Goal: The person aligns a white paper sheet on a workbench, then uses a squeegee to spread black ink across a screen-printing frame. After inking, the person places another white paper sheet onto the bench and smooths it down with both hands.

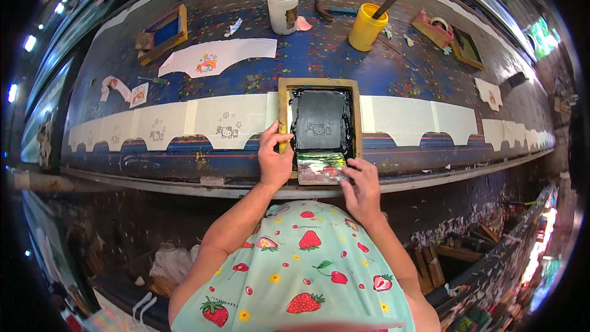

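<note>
At the near edge of the long blue printing table (369, 67), a wooden-framed printing screen (319, 124) lies flat over a strip of white scalloped pieces (227, 120). The left hand (274, 157) clamps the frame's left rail, thumb on top. The right hand (361, 187) closes on the paint-smeared squeegee (321, 169) at the frame's near end. The frame looks light and stiff; its mesh seems delicate and wet with black ink, so the rails are the safest hold.

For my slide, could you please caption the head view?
Left hand steadies wooden screen frame; right hand grips squeegee over white fabric pieces.
</note>
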A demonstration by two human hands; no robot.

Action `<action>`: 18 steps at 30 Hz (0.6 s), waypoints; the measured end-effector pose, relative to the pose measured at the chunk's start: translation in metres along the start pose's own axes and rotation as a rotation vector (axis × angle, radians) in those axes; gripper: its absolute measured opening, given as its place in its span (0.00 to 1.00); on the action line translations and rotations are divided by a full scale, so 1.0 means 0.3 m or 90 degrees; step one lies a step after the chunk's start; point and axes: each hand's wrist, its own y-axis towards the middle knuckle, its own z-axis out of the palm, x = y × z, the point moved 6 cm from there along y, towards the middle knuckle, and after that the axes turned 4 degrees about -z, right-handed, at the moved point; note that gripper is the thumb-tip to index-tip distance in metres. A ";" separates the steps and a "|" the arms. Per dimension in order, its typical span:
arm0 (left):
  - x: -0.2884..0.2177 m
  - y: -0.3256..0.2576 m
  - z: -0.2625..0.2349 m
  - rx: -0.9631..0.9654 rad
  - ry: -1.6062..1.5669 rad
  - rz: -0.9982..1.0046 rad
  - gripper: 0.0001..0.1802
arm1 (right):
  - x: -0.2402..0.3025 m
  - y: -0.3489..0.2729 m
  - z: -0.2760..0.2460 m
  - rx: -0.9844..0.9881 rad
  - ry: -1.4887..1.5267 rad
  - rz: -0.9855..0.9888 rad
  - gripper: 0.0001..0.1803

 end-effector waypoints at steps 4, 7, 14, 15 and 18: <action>0.025 -0.006 0.039 0.037 0.032 -0.014 0.19 | 0.051 0.053 0.039 0.143 -0.050 -0.137 0.22; 0.038 0.015 0.049 0.043 0.032 -0.018 0.19 | 0.053 0.116 0.085 0.191 -0.109 -0.197 0.26; 0.027 0.024 0.040 0.023 -0.014 -0.034 0.17 | 0.053 0.232 0.079 0.377 -0.171 -0.226 0.22; 0.022 0.020 0.038 0.020 -0.022 -0.040 0.16 | 0.056 0.259 0.061 0.382 -0.163 -0.240 0.22; 0.005 0.017 0.037 0.020 0.017 -0.036 0.15 | 0.032 0.352 0.054 0.475 -0.124 -0.218 0.23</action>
